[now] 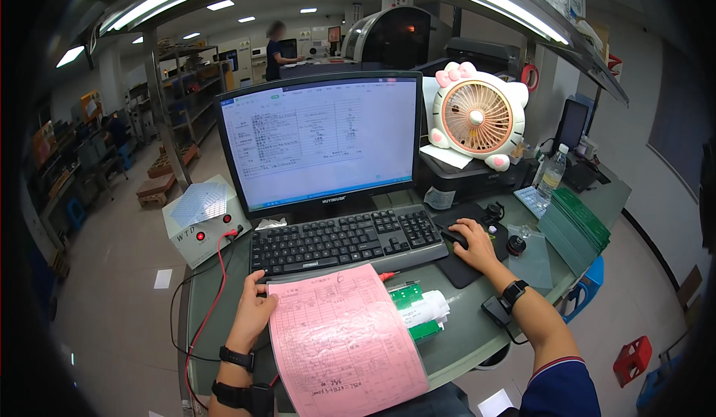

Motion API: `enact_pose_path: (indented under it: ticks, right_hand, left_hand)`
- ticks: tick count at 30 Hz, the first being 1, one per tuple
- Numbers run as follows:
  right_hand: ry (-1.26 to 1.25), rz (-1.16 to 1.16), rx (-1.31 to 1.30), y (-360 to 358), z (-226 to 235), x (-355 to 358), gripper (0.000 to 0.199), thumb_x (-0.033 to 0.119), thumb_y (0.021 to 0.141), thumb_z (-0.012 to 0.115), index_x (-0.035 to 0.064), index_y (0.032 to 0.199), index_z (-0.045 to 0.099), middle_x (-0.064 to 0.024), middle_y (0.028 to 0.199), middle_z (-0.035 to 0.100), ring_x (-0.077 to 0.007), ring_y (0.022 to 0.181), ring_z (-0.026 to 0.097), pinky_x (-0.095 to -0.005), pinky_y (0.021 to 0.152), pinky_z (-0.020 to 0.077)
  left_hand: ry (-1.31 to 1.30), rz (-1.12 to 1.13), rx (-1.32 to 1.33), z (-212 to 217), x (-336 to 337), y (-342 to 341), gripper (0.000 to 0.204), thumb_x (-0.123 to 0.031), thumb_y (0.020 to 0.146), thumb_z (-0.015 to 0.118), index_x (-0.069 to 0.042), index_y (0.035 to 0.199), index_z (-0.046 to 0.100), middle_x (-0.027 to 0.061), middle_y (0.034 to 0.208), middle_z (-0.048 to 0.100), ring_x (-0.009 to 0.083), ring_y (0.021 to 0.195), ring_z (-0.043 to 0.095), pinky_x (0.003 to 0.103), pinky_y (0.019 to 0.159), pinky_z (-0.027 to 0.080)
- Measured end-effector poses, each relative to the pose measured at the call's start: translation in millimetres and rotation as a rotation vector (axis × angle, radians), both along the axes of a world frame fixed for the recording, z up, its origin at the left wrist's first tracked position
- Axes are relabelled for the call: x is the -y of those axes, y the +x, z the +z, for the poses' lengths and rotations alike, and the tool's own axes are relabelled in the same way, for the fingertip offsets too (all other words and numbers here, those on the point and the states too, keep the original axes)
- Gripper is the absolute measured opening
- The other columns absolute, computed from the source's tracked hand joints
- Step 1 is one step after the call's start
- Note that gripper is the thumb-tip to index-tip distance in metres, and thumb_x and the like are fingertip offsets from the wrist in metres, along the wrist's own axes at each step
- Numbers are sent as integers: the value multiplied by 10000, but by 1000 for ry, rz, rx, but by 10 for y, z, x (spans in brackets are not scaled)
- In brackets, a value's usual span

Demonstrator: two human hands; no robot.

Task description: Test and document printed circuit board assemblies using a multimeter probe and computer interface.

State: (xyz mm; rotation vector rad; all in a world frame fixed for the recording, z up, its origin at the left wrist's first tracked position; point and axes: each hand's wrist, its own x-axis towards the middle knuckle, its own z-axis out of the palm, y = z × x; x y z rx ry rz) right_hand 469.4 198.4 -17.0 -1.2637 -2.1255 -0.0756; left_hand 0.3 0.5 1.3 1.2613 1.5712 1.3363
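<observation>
Workshop desk (pixel 462 342): my left hand (pixel 252 312) is pinning the pink form (pixel 343 342) flat, my right hand (pixel 471 244) cupping the mouse (pixel 453 236), far monitor (pixel 321 141) showing a spreadsheet, checking seemingly unfinished.

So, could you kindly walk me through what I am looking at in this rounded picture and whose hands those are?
The picture comes from a wide camera worn on a person's head, looking down, so straight edges bend. The two forearms from the bottom are that person's own. The left hand presses the edge of a pink paper form on the desk. The right hand rests on a black mouse. Between them sits a black keyboard, with a monitor showing a table behind it. A pink and white fan, a water bottle and stacked green boards stand to the right.
</observation>
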Motion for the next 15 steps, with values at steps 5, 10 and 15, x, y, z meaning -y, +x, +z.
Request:
enact_pose_path:
  ticks: [5,10,15]
  right_hand:
    - [6,-13,1,2,-7,-6,393,187,733,646,164,1125,625,-73,1255,519,-285,1168,501,-419,942,414]
    - [6,-19,-13,-4,-8,0,388,191,733,645,167,1121,633,-74,1250,522,-287,1159,507,-424,941,415]
    - [2,-22,-11,3,-9,3,390,192,728,645,166,1117,636,-78,1246,525,-287,1156,509,-424,939,416]
  left_hand:
    - [-4,-4,-12,-16,-7,-6,597,3,836,566,-10,1377,315,122,1053,539,105,769,597,234,663,495]
    - [-12,0,-11,-18,-3,-3,588,3,836,559,-16,1374,323,117,1057,545,93,752,592,233,657,495]
    - [-17,-1,0,9,5,19,584,6,837,555,-11,1372,322,114,1053,545,94,751,593,229,658,496]
